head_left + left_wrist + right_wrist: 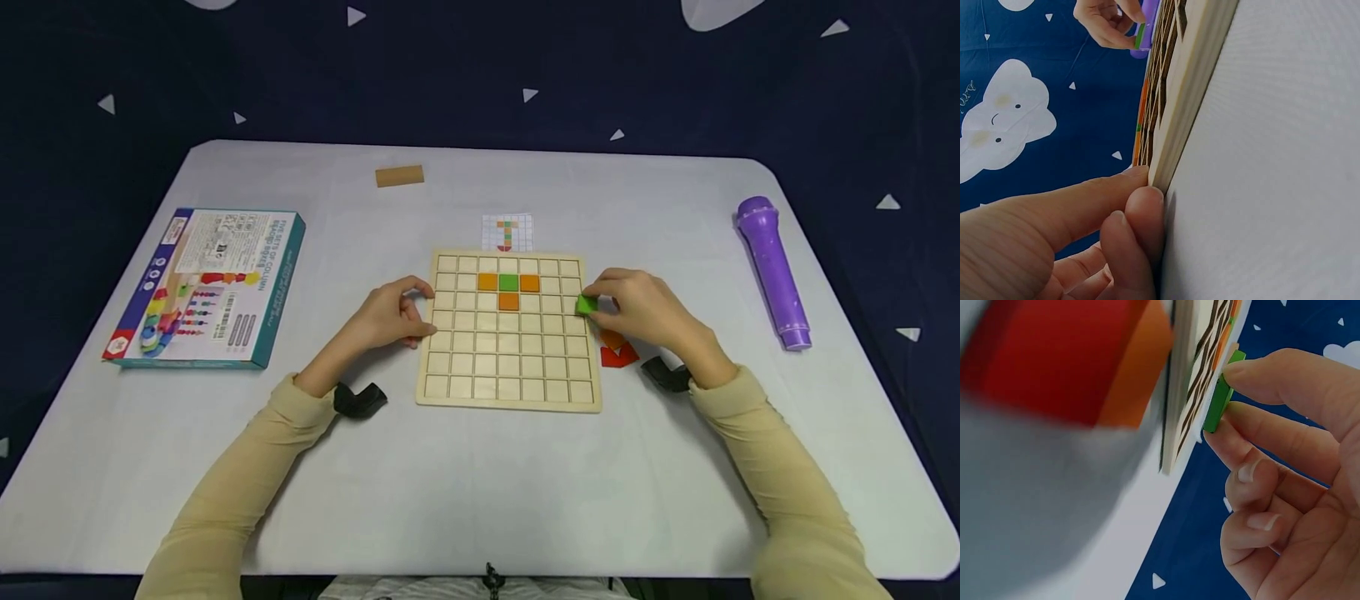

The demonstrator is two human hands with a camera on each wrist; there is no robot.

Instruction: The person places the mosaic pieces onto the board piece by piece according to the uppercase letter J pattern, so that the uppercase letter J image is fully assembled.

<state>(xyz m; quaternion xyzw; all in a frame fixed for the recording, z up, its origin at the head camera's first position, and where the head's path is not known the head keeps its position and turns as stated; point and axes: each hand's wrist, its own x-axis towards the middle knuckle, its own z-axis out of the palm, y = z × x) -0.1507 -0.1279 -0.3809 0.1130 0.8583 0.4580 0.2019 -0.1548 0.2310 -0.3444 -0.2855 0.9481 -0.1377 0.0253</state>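
Note:
A pale wooden grid board (pixel 486 367) lies in the middle of the table. Orange and green square tiles (pixel 508 301) fill a few cells in its upper part. My left hand (pixel 386 315) holds the board's left edge, thumb and fingertips against it, as the left wrist view shows. At the right edge my right hand (pixel 637 304) pinches a green square tile (pixel 1217 403) between thumb and fingers, tilted and raised over the edge. Below that hand, red pieces (pixel 618 357) and an orange piece (pixel 612 338) lie on the table, partly covered by it.
A small pattern card (pixel 507 233) lies just behind the board. Farther back is a brown strip (pixel 399 176). A toy box (pixel 206 287) lies at the left, a purple cylinder (pixel 774 273) at the right. Black straps hang at both wrists.

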